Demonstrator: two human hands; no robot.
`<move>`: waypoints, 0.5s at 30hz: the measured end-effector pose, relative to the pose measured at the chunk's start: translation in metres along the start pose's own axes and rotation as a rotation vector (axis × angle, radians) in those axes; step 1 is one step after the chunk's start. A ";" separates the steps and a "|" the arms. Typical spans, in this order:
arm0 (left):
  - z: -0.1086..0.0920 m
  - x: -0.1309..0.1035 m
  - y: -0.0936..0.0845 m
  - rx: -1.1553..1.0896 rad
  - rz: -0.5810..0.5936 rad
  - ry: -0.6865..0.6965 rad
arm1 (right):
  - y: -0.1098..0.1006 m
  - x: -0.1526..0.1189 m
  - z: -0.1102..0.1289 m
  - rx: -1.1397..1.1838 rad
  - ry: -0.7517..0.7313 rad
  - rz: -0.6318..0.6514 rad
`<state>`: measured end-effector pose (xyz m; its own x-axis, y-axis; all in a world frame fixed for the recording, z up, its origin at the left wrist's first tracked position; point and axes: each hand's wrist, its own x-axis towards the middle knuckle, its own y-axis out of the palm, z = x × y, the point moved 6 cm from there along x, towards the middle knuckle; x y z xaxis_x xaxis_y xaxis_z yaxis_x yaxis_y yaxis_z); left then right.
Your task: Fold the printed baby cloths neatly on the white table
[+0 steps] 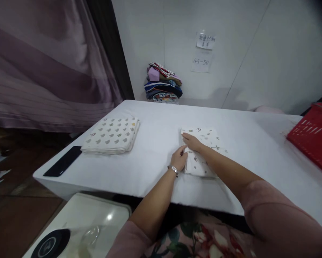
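Note:
A folded white cloth with small leaf-like prints (203, 165) lies on the white table (155, 125), in front of me. At its left edge is my left hand (179, 158), with a bracelet on the wrist and its fingers curled against the cloth's edge. Whether the cloth is pinched between them is hard to see. My right hand (191, 142) rests flat on the upper left part of the same cloth, fingers stretched out and nearly touching the left hand. A second folded cloth with grey prints (111, 134) lies at the table's left.
A black flat object (63, 161) lies at the left table edge. Folded clothes (163, 84) are stacked behind the table's back edge. A red basket (313, 136) stands at the right. A white surface with a round black object (50, 243) is at lower left.

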<state>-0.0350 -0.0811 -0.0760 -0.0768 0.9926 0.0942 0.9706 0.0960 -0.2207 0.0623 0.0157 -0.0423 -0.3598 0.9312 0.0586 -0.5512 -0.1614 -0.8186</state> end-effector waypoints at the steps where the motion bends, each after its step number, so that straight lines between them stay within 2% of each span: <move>1: 0.000 0.000 0.000 0.003 -0.006 0.013 | -0.001 -0.009 0.001 0.018 -0.004 0.002; 7: 0.001 0.002 -0.003 0.013 -0.032 0.029 | -0.004 -0.084 0.005 0.076 -0.012 -0.007; 15: 0.010 0.008 0.001 -0.063 -0.027 0.004 | 0.004 -0.190 0.013 -0.191 -0.263 -0.106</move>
<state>-0.0371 -0.0725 -0.0854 -0.1022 0.9894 0.1030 0.9807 0.1176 -0.1565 0.1180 -0.1661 -0.0493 -0.5035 0.8195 0.2737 -0.4539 0.0187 -0.8909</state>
